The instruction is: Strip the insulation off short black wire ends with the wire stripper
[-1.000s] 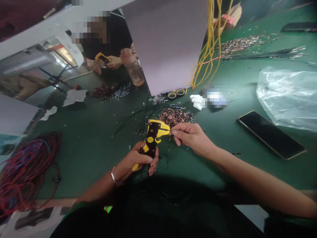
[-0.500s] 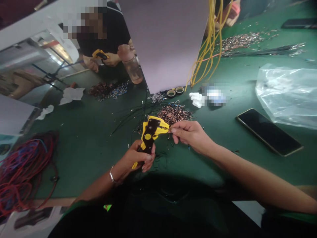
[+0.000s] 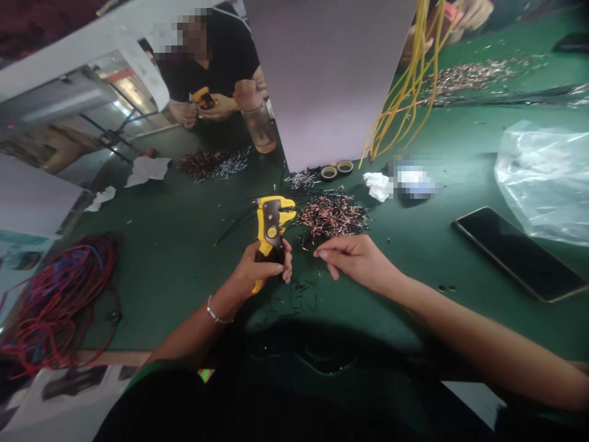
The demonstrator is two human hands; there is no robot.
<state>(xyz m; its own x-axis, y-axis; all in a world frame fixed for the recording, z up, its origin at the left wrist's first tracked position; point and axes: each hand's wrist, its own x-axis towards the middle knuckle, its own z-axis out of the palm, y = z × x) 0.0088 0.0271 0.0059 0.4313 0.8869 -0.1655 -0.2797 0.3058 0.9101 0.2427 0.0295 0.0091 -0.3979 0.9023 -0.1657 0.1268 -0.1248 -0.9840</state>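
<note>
My left hand point(image 3: 264, 267) is wrapped round the handle of a yellow and black wire stripper point(image 3: 272, 230), whose jaws point right with a gap between them. Thumb and forefinger of my right hand point(image 3: 345, 255) are pinched on a short, thin wire piece point(image 3: 305, 247), which reaches left below the stripper's jaws without touching them. Just beyond my right hand lies a heap of short wire pieces with copper ends point(image 3: 334, 215). Small dark scraps point(image 3: 294, 298) are scattered on the green table point(image 3: 175, 294) between my hands and my body.
A phone point(image 3: 519, 252) and a plastic bag point(image 3: 547, 178) lie right. Red and blue cable coils point(image 3: 59, 301) sit left. Beyond the heap are tape rolls point(image 3: 337, 170), a panel point(image 3: 335, 80) and hanging yellow wires point(image 3: 409, 80). Across the table, a person point(image 3: 216, 73) holds another stripper near a bottle point(image 3: 257, 120).
The stripper and my left hand have moved up and away from my right hand. My right hand's pinch is now apart from the jaws, slightly lower. The whole view has shifted a little.
</note>
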